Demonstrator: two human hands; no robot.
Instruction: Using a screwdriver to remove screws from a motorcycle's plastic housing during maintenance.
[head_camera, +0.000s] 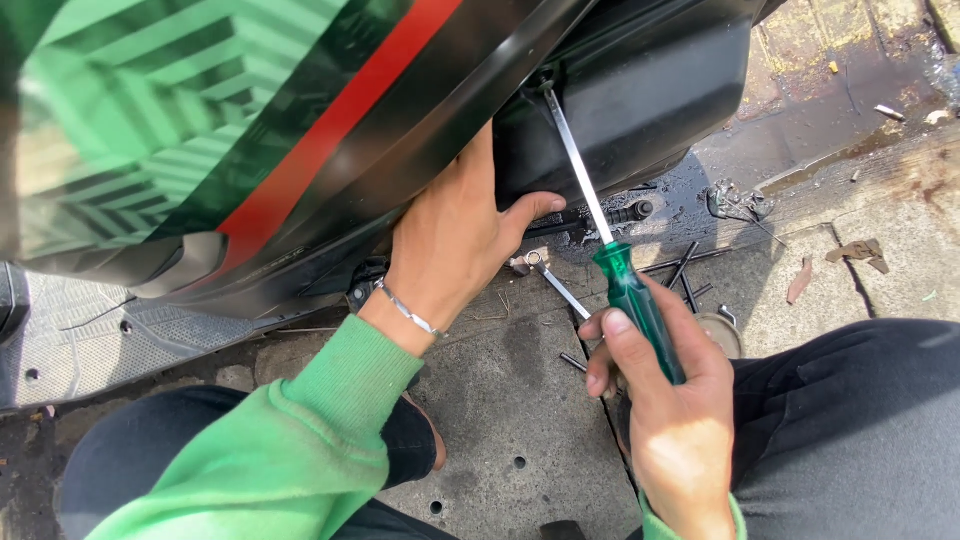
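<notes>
Scooter body: we log a large glossy panel, green pattern with a red stripe and black trim, filling the upper left; a darker black cover sits beside it at upper centre. Footboard: grey textured mat, lower left. Pavement: concrete slabs with small holes, oily and wet near the top right, scattered with bits of debris. Left hand: green sleeve, thin metal bracelet at the wrist; palm pressed flat against the lower edge of the black trim, thumb hooked under the cover, bracing rather than gripping anything loose. Right hand: fingers wrapped firmly round the handle of the screwdriver. Screwdriver: translucent green handle, long steel shaft running up and left, tip seated where trim and cover meet; the fastener itself is hidden from us. Spanner: lying on the slab between the hands, with several dark bits or rods just beyond. In our judgement, good practice here is to keep the shaft in line with the fastener, press inward before turning, and let the bracing hand steady the panel so the tip does not slip and scratch the finish.
</notes>
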